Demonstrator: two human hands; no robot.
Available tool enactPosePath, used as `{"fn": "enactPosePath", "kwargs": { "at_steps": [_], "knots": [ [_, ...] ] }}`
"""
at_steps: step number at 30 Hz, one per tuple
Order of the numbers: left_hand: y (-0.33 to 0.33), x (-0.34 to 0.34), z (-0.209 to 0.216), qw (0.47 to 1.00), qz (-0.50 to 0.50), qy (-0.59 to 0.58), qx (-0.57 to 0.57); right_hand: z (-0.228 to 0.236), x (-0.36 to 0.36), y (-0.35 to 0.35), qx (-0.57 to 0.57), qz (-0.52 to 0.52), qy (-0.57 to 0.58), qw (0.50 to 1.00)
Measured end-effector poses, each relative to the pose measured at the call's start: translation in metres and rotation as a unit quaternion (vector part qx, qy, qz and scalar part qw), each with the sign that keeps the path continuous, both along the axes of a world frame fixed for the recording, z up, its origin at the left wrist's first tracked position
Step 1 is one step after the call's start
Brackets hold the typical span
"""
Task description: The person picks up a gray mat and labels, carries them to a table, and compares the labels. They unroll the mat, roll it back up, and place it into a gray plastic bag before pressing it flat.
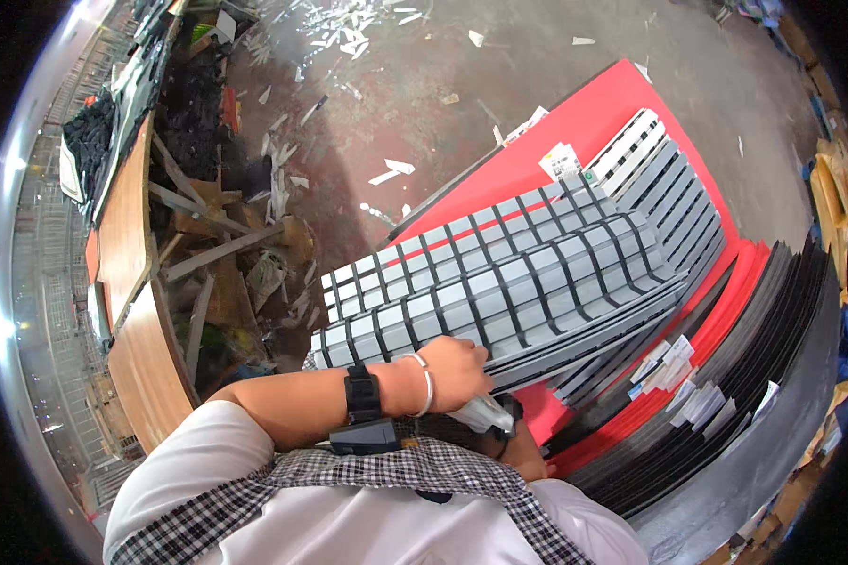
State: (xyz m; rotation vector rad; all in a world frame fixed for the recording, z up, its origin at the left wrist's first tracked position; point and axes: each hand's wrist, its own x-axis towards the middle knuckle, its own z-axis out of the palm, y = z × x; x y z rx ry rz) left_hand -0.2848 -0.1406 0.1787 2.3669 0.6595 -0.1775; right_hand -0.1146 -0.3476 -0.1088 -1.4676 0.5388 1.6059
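My left hand (450, 369) has its fingers curled at the near edge of a pile of grey slatted sheets (528, 287) with dark cross strips. What it grips, if anything, is hidden. Just below it, a crumpled whitish, translucent piece, perhaps plastic (483, 412), shows between my two arms. My right forearm (523, 456) comes up close to my body, with a dark band at the wrist. The fingers of my right hand are hidden behind the left hand and the whitish piece.
Under the slatted sheets lies a red sheet (622, 94). To the right are curved stacks of black and red sheets (773, 311) with paper labels (664, 363). A wooden table (127, 217) stands left, with scraps beneath. White offcuts (349, 38) litter the floor.
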Motion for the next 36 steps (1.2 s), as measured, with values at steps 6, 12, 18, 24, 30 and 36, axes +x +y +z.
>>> {"fn": "enactPosePath", "kwargs": {
  "at_steps": [6, 12, 18, 24, 30, 36],
  "knots": [
    [-0.011, -0.016, -0.009, 0.999, 0.036, 0.008, 0.040, -0.006, -0.001, 0.001, 0.001, 0.005, -0.004, 1.000],
    [-0.005, -0.049, -0.049, 0.992, 0.060, -0.038, -0.101, -0.018, -0.008, 0.030, 0.005, 0.012, -0.006, 1.000],
    [0.069, -0.087, -0.104, 0.799, 0.427, -0.209, -0.369, -0.033, -0.010, 0.056, 0.001, 0.013, -0.014, 1.000],
    [0.123, -0.065, -0.197, 0.744, 0.552, -0.080, -0.367, -0.040, -0.010, 0.067, -0.007, 0.026, -0.026, 0.999],
    [0.147, -0.103, -0.265, 0.845, 0.502, -0.079, -0.165, -0.033, -0.019, 0.071, -0.012, 0.043, -0.019, 0.999],
    [0.150, -0.084, -0.203, 0.787, 0.542, -0.021, -0.295, -0.020, -0.006, 0.052, -0.032, 0.048, -0.032, 0.998]
  ]
}}
